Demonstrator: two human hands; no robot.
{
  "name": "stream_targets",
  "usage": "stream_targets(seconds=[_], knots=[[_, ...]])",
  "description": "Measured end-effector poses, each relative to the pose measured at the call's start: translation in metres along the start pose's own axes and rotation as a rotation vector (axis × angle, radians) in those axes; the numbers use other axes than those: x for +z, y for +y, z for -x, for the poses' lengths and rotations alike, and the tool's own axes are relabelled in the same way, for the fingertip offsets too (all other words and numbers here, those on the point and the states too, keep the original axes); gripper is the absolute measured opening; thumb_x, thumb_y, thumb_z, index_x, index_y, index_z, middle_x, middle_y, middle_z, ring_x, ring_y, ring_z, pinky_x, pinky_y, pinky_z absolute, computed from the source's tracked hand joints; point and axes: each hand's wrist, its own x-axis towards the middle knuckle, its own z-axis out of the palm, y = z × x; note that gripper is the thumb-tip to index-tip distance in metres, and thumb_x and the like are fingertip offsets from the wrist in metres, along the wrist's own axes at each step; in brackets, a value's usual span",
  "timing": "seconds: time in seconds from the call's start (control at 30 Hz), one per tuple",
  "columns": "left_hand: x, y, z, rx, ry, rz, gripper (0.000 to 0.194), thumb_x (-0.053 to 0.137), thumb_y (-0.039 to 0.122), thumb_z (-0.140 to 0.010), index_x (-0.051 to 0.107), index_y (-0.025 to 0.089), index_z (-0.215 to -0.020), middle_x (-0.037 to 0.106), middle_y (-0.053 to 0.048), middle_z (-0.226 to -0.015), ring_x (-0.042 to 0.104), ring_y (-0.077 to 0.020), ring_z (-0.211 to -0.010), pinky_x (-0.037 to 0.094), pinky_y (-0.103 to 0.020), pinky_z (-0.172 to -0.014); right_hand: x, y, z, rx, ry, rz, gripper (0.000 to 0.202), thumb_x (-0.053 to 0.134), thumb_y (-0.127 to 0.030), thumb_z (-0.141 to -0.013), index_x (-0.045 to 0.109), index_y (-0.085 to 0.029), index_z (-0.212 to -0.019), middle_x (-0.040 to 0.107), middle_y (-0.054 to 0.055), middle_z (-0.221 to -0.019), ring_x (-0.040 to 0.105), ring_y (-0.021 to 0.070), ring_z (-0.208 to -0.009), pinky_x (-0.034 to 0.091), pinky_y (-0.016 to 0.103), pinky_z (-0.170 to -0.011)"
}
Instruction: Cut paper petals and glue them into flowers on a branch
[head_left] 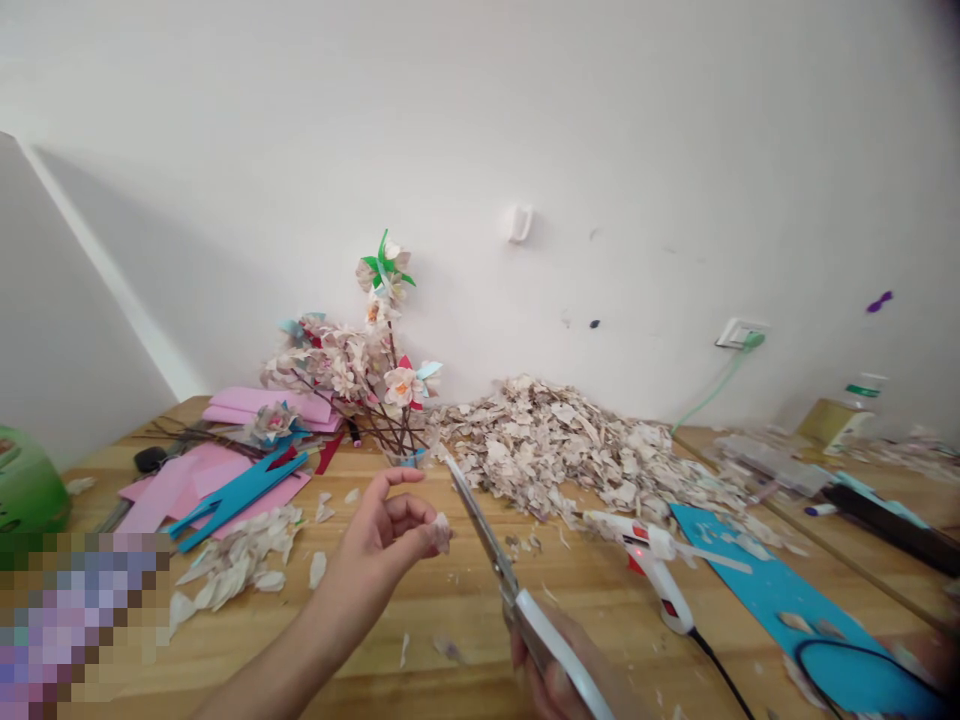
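Observation:
Between thumb and fingers, my left hand (396,528) pinches a small pale petal (441,532) above the middle of the wooden table. My right hand (559,665) grips the white handles of a pair of scissors (491,550), partly hidden behind them. The blades point up and away, just right of the petal and apart from it. Behind them spreads a large heap of dry whitish petals (555,440). A smaller petal pile (240,555) lies left of my left hand. Handmade flowers on twigs (349,370) stand against the wall.
A white glue gun (649,560) with a red light lies right of the scissors, near a blue sheet (772,590) and a black cable. Pink paper (195,480) and blue cut strips (240,495) are at left. A green round object (30,490) stands at the left edge.

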Motion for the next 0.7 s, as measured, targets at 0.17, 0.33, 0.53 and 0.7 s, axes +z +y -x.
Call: stream_targets(seconds=[0.17,0.33,0.53,0.7], knots=[[0.0,-0.028,0.004,-0.214,-0.324,-0.069,0.041,0.058,0.014,-0.063,0.04,0.022,-0.099,0.059,0.005,-0.065,0.058,-0.0146,-0.065,0.04,-0.03,-0.063,0.001,-0.009,0.006,-0.092,0.126,-0.17,0.053,0.049,-0.072,-0.064,0.045,-0.02,-0.075,0.059,-0.003,-0.052,0.02,0.0003,-0.023,0.013,0.017,-0.025],[0.004,-0.042,0.014,-0.3,-0.516,-0.276,0.042,0.053,0.012,-0.064,0.039,0.022,-0.102,0.054,0.005,-0.072,0.049,-0.0107,-0.06,0.034,-0.026,-0.056,0.002,-0.012,0.013,-0.067,0.191,-0.228,0.041,0.07,-0.048,-0.063,0.051,-0.02,-0.087,0.066,0.001,-0.072,0.043,0.0051,-0.037,0.032,0.019,-0.037],[0.005,-0.04,0.016,-0.306,-0.562,-0.365,0.045,0.054,0.011,-0.065,0.038,0.021,-0.106,0.051,0.005,-0.071,0.043,-0.0088,-0.058,0.031,-0.023,-0.053,0.009,0.005,0.007,-0.067,0.159,-0.315,0.039,0.077,-0.033,-0.051,0.054,-0.02,-0.079,0.066,-0.002,-0.064,0.055,0.0118,-0.053,0.04,0.023,-0.051],[0.004,-0.047,0.013,-0.336,-0.545,-0.284,0.044,0.06,0.016,-0.065,0.039,0.021,-0.104,0.053,0.006,-0.068,0.044,-0.0086,-0.056,0.031,-0.023,-0.053,0.009,0.007,0.004,-0.01,0.151,-0.382,0.046,0.079,-0.035,-0.041,0.053,-0.02,-0.076,0.064,-0.004,-0.058,0.049,0.0081,-0.04,0.034,0.02,-0.04]])
